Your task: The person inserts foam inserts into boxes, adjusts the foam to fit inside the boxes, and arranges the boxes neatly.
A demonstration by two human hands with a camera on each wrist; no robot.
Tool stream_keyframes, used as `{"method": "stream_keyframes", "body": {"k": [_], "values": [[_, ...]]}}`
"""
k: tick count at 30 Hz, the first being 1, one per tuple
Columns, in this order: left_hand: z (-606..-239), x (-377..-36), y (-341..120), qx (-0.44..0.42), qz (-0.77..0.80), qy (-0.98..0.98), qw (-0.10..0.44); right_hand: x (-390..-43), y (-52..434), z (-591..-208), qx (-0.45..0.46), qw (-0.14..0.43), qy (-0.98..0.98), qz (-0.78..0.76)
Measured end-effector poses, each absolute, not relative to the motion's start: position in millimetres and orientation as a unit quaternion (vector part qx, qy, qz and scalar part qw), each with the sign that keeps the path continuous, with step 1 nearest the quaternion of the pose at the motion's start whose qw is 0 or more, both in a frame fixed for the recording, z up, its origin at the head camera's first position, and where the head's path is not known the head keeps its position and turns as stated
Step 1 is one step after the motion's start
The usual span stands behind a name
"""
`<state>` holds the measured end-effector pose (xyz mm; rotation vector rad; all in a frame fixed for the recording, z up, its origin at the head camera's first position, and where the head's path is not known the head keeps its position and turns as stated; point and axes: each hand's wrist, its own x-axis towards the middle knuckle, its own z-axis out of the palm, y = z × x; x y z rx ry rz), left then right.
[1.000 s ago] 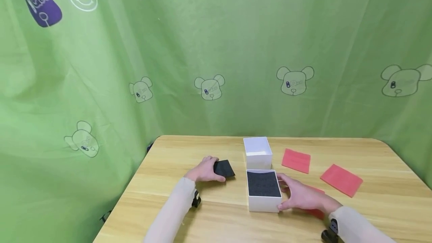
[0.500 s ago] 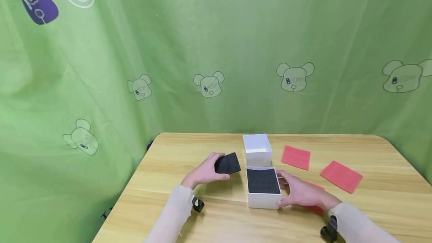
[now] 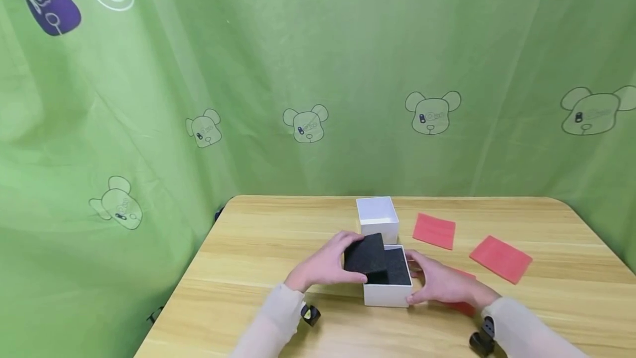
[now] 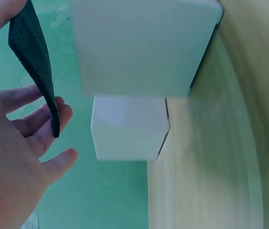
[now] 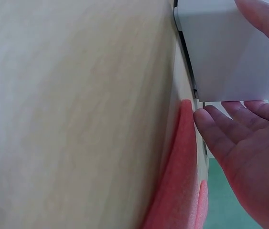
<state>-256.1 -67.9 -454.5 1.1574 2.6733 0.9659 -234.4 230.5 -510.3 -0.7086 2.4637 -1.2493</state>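
While the left hand [image 3: 325,263] pinches a black foam pad [image 3: 366,254] by its left edge, thumb below and fingers over the top, the pad hangs tilted over the near-left corner of the open white box [image 3: 388,291], partly above a second dark foam layer [image 3: 399,267] already lying inside. The right hand [image 3: 439,283] rests against the box's right wall with fingers relaxed and spread, bracing rather than gripping; the right wrist view shows those fingers [image 5: 230,143] flat along the white side, with a red foam sheet [image 5: 179,191] lying under the wrist. To do this step well, I judge that the pad should first be squared to the box opening, since it now sits skewed and overlaps the left rim. Lowering the far edge in first, then letting the near edge drop, should keep the soft foam from folding or catching on the wall. The left wrist view shows the pad [image 4: 34,62] thin and slightly bowed in the fingers, so a light pinch is enough; squeezing harder would only curl it more. The bracing hand should hold the box firm on the wooden table [image 3: 258,236], as the box looks light and could slide. Behind it stands the white lid [image 3: 377,217], and two more red sheets [image 3: 434,231] lie well apart to the right.
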Motion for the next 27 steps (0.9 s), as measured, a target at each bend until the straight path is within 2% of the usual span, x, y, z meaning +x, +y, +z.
{"method": "stream_keyframes", "body": {"k": [11, 27], "values": [[-459, -251, -42, 0.415, 0.224, 0.882, -0.008, -236, 231, -506, -0.272, 0.151, 0.843, -0.439], [-468, -250, -28, 0.408, 0.188, 0.893, -0.018, -238, 232, -508, -0.285, 0.163, 0.823, -0.463]]}}
